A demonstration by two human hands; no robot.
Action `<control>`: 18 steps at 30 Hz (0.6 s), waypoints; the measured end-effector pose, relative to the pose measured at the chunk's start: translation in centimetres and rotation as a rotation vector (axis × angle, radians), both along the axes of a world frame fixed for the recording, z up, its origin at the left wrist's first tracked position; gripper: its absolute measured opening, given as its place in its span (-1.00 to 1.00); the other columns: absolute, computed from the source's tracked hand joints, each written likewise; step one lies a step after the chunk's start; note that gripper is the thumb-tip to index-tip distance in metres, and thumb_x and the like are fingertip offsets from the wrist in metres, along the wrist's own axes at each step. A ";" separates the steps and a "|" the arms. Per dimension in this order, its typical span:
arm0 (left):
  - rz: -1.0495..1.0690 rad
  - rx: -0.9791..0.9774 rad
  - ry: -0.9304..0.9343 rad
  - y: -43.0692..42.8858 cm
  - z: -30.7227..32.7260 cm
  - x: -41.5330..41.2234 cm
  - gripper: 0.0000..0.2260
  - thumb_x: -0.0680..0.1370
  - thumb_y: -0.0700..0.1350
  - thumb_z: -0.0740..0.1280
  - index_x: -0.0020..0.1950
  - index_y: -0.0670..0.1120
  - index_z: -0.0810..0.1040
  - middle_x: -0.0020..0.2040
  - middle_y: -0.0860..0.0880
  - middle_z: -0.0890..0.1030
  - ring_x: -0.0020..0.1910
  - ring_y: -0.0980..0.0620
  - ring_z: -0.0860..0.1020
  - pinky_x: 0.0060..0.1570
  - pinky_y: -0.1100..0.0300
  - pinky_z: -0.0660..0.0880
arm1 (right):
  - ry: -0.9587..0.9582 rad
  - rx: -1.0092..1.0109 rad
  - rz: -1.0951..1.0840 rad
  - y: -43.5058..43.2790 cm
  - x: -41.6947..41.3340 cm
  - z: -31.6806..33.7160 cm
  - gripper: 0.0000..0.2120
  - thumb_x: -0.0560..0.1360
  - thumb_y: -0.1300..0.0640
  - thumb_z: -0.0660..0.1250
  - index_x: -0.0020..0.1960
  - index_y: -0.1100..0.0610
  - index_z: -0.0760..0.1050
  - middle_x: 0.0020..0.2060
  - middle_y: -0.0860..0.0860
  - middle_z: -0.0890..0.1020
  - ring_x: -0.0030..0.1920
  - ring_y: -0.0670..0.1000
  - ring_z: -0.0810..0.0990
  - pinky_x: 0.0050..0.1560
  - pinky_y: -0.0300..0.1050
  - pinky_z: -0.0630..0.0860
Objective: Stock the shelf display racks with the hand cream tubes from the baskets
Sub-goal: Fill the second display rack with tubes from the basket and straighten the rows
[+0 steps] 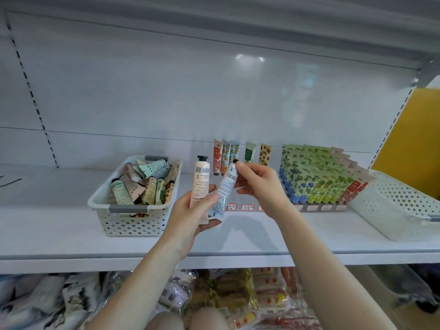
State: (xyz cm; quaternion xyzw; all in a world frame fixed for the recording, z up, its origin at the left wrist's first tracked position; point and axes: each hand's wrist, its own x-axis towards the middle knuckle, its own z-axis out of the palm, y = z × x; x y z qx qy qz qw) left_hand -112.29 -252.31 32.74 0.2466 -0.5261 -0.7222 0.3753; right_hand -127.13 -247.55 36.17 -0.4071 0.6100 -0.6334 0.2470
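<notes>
Head view

1. The left hand (190, 211) grips two hand cream tubes at their lower ends. Its fingers curl behind them and its thumb lies across the front.
2. The peach tube (202, 184) stands nearly upright in that hand, black cap on top, barcode facing the camera.
3. The white tube (225, 194) leans to the right, just beside the peach tube, with its crimped end in the left palm.
4. The right hand (258, 184) pinches the upper end of the white tube near the cap, between thumb and fingertips. The remaining fingers are loosely curled.
5. Both hands are above the front part of the white shelf (71, 225).
6. The left basket (129, 225) stands on the shelf to the left of the hands and contains a loose pile of tubes.
7. The display rack (316, 179) stands to the right of the hands, packed with rows of tubes, caps down. Price labels (247, 207) run along its front edge.
8. A few tubes (238, 153) stand upright behind the hands.
9. The right basket (402, 210) sits at the far right, touching the rack.
10. Packaged goods (238, 296) lie on the level below.
</notes>
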 end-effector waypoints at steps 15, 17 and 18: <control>-0.098 0.148 0.097 1.0 0.1 1.8 -0.76 0.48 -0.02 0.29 0.08 -0.09 0.56 -0.08 -0.14 0.69 -0.11 -0.09 0.67 -0.14 0.09 0.60 | -0.290 -0.041 0.108 1.1 0.4 -0.3 -0.77 0.59 0.13 0.18 -0.04 0.23 0.55 -0.28 0.04 0.64 -0.26 -0.06 0.63 -0.24 -0.23 0.58; -0.141 0.186 0.135 1.1 0.4 1.9 -0.72 0.46 0.01 0.26 0.05 -0.14 0.54 -0.06 -0.19 0.68 -0.12 -0.12 0.67 -0.12 0.05 0.60 | -0.359 -0.040 0.151 1.2 0.4 -0.4 -0.77 0.60 0.14 0.15 -0.07 0.23 0.53 -0.30 0.04 0.64 -0.25 -0.05 0.63 -0.18 -0.18 0.59; -0.144 0.187 0.141 1.2 0.4 1.9 -0.75 0.47 -0.01 0.26 0.03 -0.15 0.54 -0.07 -0.20 0.68 -0.15 -0.11 0.67 -0.12 0.06 0.60 | -0.388 -0.042 0.172 1.2 0.4 -0.5 -0.76 0.61 0.15 0.14 -0.06 0.23 0.52 -0.30 0.04 0.63 -0.24 -0.03 0.63 -0.16 -0.16 0.59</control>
